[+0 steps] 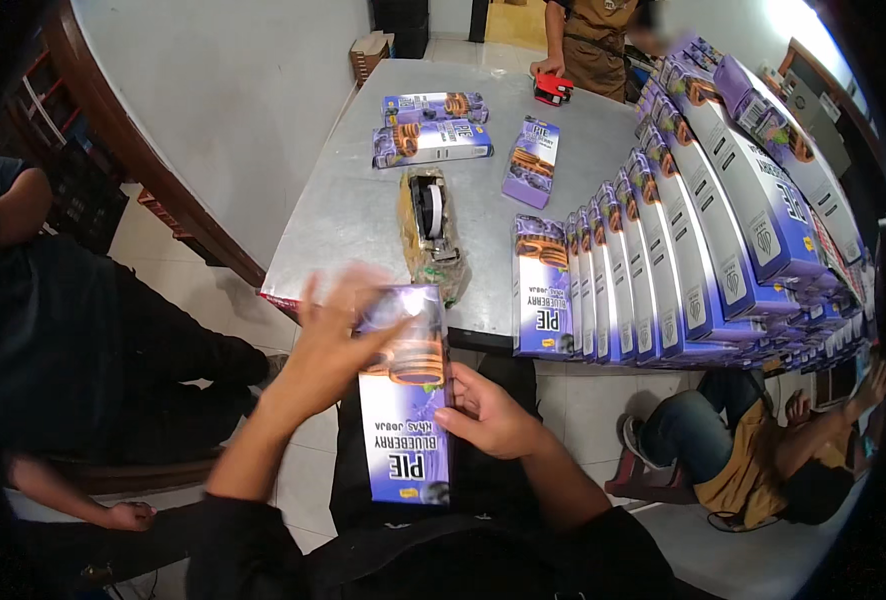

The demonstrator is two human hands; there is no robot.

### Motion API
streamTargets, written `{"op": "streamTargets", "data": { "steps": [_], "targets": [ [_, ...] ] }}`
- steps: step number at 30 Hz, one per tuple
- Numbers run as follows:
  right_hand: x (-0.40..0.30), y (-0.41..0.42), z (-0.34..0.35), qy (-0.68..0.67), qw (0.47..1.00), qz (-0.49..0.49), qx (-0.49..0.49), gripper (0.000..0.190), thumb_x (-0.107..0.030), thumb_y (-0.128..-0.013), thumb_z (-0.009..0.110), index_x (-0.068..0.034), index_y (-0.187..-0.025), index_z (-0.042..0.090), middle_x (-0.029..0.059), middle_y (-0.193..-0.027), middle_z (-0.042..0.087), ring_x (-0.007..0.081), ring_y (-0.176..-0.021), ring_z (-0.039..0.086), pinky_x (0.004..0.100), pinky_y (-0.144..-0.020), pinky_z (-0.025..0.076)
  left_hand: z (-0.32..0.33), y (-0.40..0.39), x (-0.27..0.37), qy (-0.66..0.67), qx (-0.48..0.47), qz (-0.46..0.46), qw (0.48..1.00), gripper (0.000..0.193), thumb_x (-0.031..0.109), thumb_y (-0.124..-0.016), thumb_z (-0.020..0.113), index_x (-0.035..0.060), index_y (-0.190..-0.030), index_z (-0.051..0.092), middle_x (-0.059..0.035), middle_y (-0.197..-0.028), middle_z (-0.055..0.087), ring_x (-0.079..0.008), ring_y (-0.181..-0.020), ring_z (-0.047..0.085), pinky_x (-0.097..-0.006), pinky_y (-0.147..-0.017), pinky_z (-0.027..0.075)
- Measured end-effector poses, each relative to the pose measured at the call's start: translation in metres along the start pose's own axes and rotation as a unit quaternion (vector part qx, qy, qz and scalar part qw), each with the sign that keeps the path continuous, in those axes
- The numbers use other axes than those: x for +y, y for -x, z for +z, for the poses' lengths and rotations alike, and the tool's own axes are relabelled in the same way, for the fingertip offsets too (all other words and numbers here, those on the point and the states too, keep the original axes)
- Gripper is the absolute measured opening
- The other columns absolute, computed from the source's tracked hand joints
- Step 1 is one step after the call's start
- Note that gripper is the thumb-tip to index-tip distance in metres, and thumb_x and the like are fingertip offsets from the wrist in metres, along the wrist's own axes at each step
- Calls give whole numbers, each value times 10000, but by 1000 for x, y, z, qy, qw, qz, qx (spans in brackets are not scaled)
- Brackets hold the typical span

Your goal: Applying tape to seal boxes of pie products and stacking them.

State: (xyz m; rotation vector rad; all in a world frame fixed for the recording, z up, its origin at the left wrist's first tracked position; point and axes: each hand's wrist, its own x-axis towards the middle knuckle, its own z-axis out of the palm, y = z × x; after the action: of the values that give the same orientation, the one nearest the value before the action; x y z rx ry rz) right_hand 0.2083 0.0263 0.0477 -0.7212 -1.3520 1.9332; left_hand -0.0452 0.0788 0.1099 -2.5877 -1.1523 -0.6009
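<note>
A purple and white blueberry pie carton [405, 420] is held over my lap, its print upside down to me. My right hand [488, 412] grips its right edge between thumb and fingers. My left hand [345, 330], blurred, lies over the carton's far end; whether it grips or only touches cannot be told. Just beyond, on the metal table [323, 217], lies a tape dispenser [431, 217] wrapped in brownish tape or plastic. Another carton [540, 292] stands at the front of a long row, right of my hands.
Stacked cartons [683, 247] fill the table's right side. Two cartons [431, 142] lie at the back left, another [533, 161] nearer the middle. Across the table, a person's hand [548, 66] is on a red tool [552, 89]. Other people are at the left and lower right.
</note>
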Motion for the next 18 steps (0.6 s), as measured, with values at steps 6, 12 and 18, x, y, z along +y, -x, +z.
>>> {"op": "streamTargets", "data": {
  "steps": [6,12,18],
  "targets": [
    [28,-41,48,238,967,5,96,538,-49,-961,658,33,-1434,415,102,-1139,644,127,-1061,608,289,-894,514,49,84,39,683,151,-441,563,608,267,-891,816,-9,-1332,502,-128,-1159,678,-207,-1070,669,-355,-958,535],
    [17,-136,-42,361,732,-298,495,588,-279,-856,803,-27,-1306,521,182,-1150,579,349,-1001,619,408,-851,519,25,99,17,647,140,-424,618,653,236,-762,928,-22,-1209,529,-144,-1042,737,-204,-922,732,-329,-845,591],
    [32,-159,-16,369,788,-118,478,447,-318,-838,820,-39,-1124,619,178,-1095,540,354,-1091,566,420,-936,471,18,114,29,628,130,-440,628,658,164,-730,939,-8,-1209,521,-126,-1037,726,-198,-917,727,-331,-832,596]
  ]
}}
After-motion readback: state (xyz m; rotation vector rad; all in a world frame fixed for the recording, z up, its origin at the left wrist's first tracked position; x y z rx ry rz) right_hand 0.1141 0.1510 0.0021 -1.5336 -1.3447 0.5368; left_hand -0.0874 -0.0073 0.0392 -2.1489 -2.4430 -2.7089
